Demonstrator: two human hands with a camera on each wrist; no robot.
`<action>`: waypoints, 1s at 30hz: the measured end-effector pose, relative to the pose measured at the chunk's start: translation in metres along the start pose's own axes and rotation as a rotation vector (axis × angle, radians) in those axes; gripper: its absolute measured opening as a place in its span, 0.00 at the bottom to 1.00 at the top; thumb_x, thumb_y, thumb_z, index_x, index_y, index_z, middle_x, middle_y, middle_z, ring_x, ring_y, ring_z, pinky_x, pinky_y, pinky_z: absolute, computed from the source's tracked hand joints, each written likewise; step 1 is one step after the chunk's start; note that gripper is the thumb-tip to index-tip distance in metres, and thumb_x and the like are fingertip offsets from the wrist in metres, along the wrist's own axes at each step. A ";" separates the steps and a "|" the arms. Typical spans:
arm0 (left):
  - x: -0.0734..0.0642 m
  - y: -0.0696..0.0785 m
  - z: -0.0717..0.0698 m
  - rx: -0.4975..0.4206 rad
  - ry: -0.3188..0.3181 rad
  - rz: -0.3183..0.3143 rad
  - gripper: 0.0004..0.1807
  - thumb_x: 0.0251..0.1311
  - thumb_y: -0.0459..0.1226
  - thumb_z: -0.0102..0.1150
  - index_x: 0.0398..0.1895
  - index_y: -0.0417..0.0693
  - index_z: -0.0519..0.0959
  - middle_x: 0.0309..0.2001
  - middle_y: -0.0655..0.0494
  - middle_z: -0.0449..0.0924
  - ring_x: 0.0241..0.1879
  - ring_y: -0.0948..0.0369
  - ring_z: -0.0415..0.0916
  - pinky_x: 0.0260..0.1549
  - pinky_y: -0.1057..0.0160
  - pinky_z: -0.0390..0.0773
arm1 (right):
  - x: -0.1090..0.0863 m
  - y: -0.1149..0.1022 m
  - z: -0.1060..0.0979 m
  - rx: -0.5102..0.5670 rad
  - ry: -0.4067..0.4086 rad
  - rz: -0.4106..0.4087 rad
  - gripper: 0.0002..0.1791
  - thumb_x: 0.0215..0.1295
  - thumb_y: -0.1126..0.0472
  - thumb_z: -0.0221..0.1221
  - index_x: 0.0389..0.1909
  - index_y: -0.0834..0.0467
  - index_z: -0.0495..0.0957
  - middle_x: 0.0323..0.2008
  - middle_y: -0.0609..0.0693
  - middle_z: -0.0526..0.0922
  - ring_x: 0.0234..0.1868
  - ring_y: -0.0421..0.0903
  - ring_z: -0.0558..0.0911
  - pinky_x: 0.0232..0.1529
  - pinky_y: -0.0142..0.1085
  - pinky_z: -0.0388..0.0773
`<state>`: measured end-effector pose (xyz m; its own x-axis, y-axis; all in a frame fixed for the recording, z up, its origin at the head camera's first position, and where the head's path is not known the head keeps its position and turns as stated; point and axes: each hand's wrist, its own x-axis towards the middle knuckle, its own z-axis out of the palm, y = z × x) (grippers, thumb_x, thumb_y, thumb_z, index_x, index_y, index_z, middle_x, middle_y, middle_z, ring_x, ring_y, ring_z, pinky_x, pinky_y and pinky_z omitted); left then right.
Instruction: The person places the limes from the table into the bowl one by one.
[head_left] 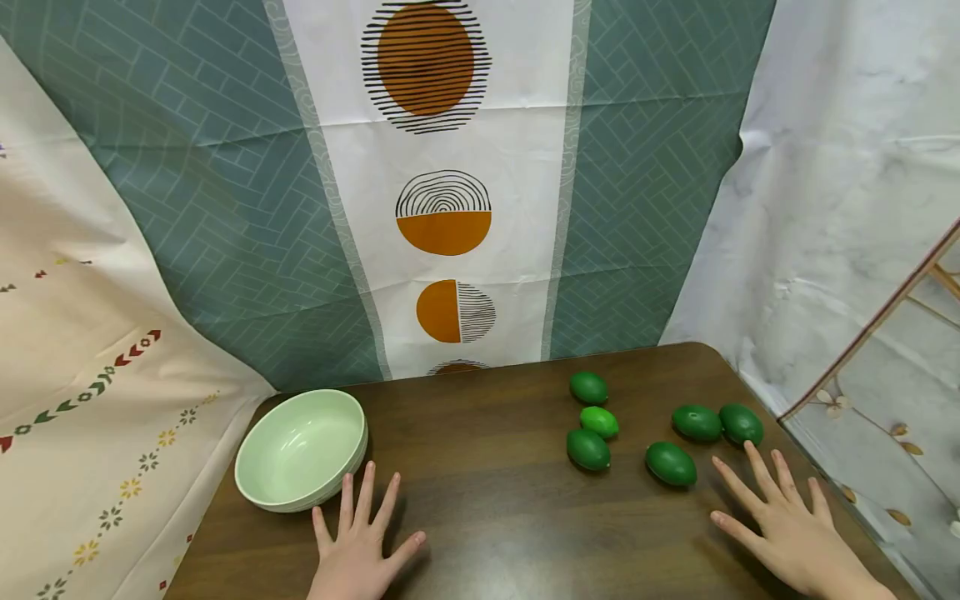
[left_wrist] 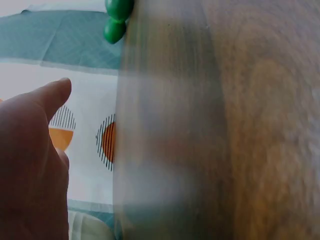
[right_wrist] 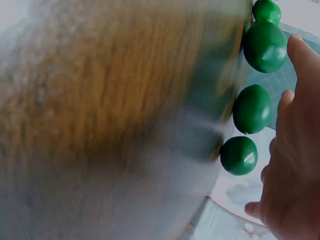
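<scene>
My left hand (head_left: 356, 550) is over the near left of the table, fingers straight and spread, holding nothing. Its fingertips point at a pale green bowl (head_left: 300, 450) just beyond them. On the right side my right hand (head_left: 783, 525) is spread the same way, also holding nothing. Closest to its fingertips lies a dark green oval fruit (head_left: 741, 425), beside a second dark green fruit (head_left: 697, 423). A third dark fruit (head_left: 671, 464) sits left of that hand. Further left, a bright green lime (head_left: 599, 422) lies between two more dark fruits (head_left: 588, 450).
The brown wooden table (head_left: 480, 483) has its back edge against a teal and white patterned cloth (head_left: 465, 267). A cream cloth (head_left: 90, 417) hangs on the left and a marbled white cloth (head_left: 840, 208) on the right.
</scene>
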<state>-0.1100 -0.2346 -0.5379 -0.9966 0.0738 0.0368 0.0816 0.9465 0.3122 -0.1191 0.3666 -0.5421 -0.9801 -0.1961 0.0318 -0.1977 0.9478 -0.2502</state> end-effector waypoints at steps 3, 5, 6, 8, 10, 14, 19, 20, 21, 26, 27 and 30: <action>-0.002 -0.004 0.001 -0.026 0.043 0.051 0.50 0.69 0.70 0.56 0.87 0.61 0.57 0.88 0.57 0.24 0.85 0.38 0.26 0.69 0.14 0.30 | 0.001 -0.001 -0.003 0.017 0.004 0.001 0.46 0.79 0.31 0.54 0.88 0.38 0.45 0.85 0.66 0.33 0.81 0.78 0.34 0.67 0.87 0.25; -0.004 -0.008 0.000 -0.049 0.091 0.095 0.48 0.69 0.67 0.60 0.87 0.61 0.58 0.88 0.55 0.27 0.85 0.38 0.29 0.70 0.14 0.34 | 0.002 -0.002 -0.006 0.010 0.021 -0.011 0.47 0.78 0.32 0.56 0.88 0.38 0.46 0.85 0.69 0.39 0.79 0.81 0.45 0.66 0.89 0.41; -0.005 -0.010 -0.001 -0.064 0.118 0.115 0.48 0.69 0.64 0.63 0.86 0.60 0.59 0.88 0.53 0.30 0.84 0.38 0.31 0.70 0.14 0.37 | 0.002 -0.003 -0.008 0.000 0.032 -0.019 0.47 0.77 0.32 0.57 0.88 0.39 0.47 0.84 0.71 0.42 0.78 0.82 0.51 0.64 0.88 0.49; -0.007 -0.013 -0.004 -0.088 0.174 0.152 0.46 0.69 0.60 0.67 0.85 0.60 0.61 0.88 0.48 0.37 0.84 0.36 0.36 0.70 0.14 0.44 | 0.003 -0.004 -0.012 -0.026 0.069 -0.038 0.48 0.76 0.34 0.60 0.88 0.40 0.49 0.82 0.74 0.49 0.73 0.82 0.62 0.59 0.85 0.63; -0.007 -0.015 -0.008 -0.109 0.243 0.188 0.43 0.67 0.54 0.71 0.83 0.56 0.66 0.86 0.44 0.47 0.82 0.34 0.45 0.67 0.15 0.53 | 0.004 -0.007 -0.015 -0.045 0.120 -0.068 0.47 0.75 0.36 0.63 0.87 0.43 0.53 0.79 0.75 0.56 0.67 0.81 0.71 0.55 0.82 0.71; -0.008 -0.020 -0.017 -0.119 0.385 0.250 0.38 0.62 0.44 0.77 0.76 0.51 0.76 0.79 0.40 0.64 0.76 0.35 0.63 0.60 0.20 0.71 | 0.005 -0.012 -0.017 -0.034 0.225 -0.115 0.41 0.73 0.42 0.68 0.82 0.49 0.67 0.74 0.76 0.67 0.58 0.78 0.81 0.48 0.74 0.81; -0.010 -0.030 -0.029 -0.171 0.541 0.320 0.34 0.56 0.35 0.80 0.68 0.50 0.83 0.70 0.44 0.77 0.65 0.42 0.77 0.70 0.62 0.72 | 0.007 -0.018 -0.019 -0.010 0.308 -0.124 0.32 0.71 0.47 0.71 0.72 0.54 0.79 0.67 0.73 0.76 0.48 0.71 0.87 0.36 0.62 0.88; -0.011 -0.032 -0.031 -0.188 0.567 0.328 0.33 0.55 0.33 0.80 0.67 0.50 0.84 0.68 0.45 0.79 0.63 0.44 0.79 0.69 0.71 0.68 | 0.007 -0.019 -0.020 -0.006 0.314 -0.121 0.31 0.71 0.48 0.71 0.71 0.54 0.80 0.66 0.72 0.78 0.45 0.68 0.89 0.31 0.57 0.88; -0.011 -0.035 -0.033 -0.205 0.591 0.336 0.31 0.54 0.31 0.79 0.65 0.49 0.85 0.66 0.46 0.81 0.61 0.45 0.79 0.68 0.79 0.63 | 0.008 -0.020 -0.021 -0.005 0.320 -0.115 0.30 0.71 0.48 0.71 0.69 0.55 0.81 0.65 0.72 0.79 0.42 0.65 0.90 0.27 0.51 0.88; -0.012 -0.052 -0.043 -0.251 0.657 0.295 0.27 0.51 0.26 0.79 0.58 0.45 0.88 0.59 0.49 0.84 0.57 0.56 0.78 0.64 0.87 0.59 | 0.009 -0.026 -0.026 0.023 0.292 -0.062 0.26 0.74 0.48 0.69 0.66 0.56 0.83 0.63 0.70 0.81 0.36 0.59 0.90 0.18 0.35 0.74; -0.012 -0.056 -0.045 -0.253 0.663 0.282 0.27 0.51 0.25 0.79 0.57 0.44 0.88 0.59 0.49 0.84 0.57 0.57 0.77 0.64 0.87 0.59 | 0.009 -0.027 -0.027 0.025 0.293 -0.052 0.26 0.74 0.48 0.69 0.66 0.56 0.84 0.63 0.69 0.82 0.36 0.59 0.90 0.18 0.35 0.74; -0.011 -0.070 -0.050 -0.246 0.677 0.242 0.27 0.50 0.24 0.80 0.56 0.43 0.88 0.57 0.49 0.84 0.55 0.55 0.77 0.61 0.88 0.58 | 0.011 -0.030 -0.028 0.032 0.308 -0.043 0.25 0.74 0.48 0.68 0.65 0.56 0.84 0.62 0.68 0.82 0.39 0.62 0.90 0.17 0.37 0.75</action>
<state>-0.1040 -0.3176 -0.5126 -0.7319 -0.0134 0.6813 0.3768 0.8250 0.4211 -0.1241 0.3431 -0.5066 -0.9316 -0.1458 0.3331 -0.2433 0.9308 -0.2728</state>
